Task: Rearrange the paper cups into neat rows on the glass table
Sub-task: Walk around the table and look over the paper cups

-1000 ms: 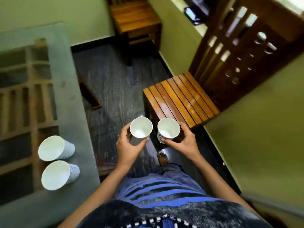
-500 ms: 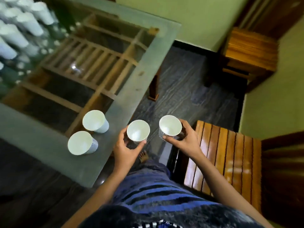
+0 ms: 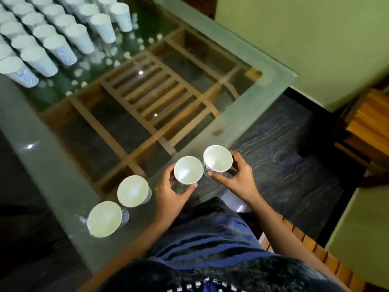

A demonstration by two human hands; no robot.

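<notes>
Glass table (image 3: 263, 85) fills the left and far part of the view. Its frosted border runs along the near side, and a wooden frame shows through the clear middle. That border looks smooth and ends at a bare lip, so a light paper cup set down too close to it would likely slide or tip onto the dark floor. At the far left stands a packed block of upturned cups (image 3: 52, 39) in rows. A sleeve or forearm reaching past could probably knock several over at once.

On the near border two loose cups sit mouth up, the first loose cup (image 3: 132, 190) just beside the second loose cup (image 3: 104, 219). To their right the left hand (image 3: 168, 192) curls round the left-held cup (image 3: 188, 170), which sits just far of the palm with the thumb on its near side. The right hand (image 3: 237, 175) grips the right-held cup (image 3: 217, 158), which lies to the left of that palm. Both held cups hang over the table's near right edge, rims almost touching. A bump between them, or a hard squeeze, could crush a thin wall. Whether either base touches the glass cannot be told.
</notes>
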